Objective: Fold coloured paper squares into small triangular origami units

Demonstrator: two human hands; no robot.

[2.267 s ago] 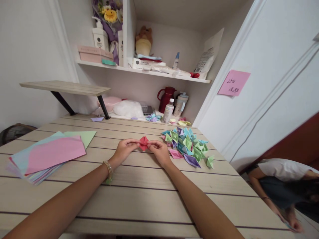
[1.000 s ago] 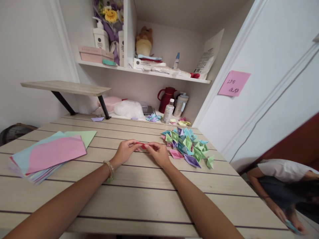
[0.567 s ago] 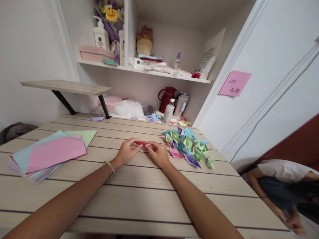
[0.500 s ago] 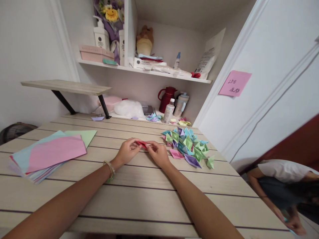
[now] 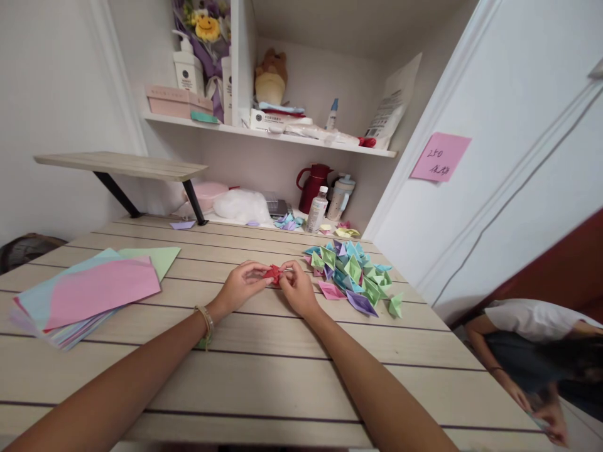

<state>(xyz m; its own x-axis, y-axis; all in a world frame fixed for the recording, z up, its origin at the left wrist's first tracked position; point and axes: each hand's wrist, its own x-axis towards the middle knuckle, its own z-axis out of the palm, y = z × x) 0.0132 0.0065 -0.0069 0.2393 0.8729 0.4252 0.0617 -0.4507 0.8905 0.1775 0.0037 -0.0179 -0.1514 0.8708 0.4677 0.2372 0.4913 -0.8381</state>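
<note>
A small folded red paper is held between my two hands, above the middle of the table. My left hand pinches its left side between thumb and fingers. On its right side, my right hand grips it with the fingertips. Part of the paper is hidden by my fingers, so its full shape does not show. To the right of my right hand lies a heap of folded paper boats in green, blue, purple and pink. A pink paper boat is the nearest to that hand.
A stack of coloured paper sheets lies at the left of the table. Behind stand a plastic bottle, a red jug and a tumbler. A small raised shelf is at the back left. Another person bends at the right.
The red paper has been turned and more of its surface now shows between my fingers. My right fingers have shifted slightly on it. The other person's hands have moved a little.
</note>
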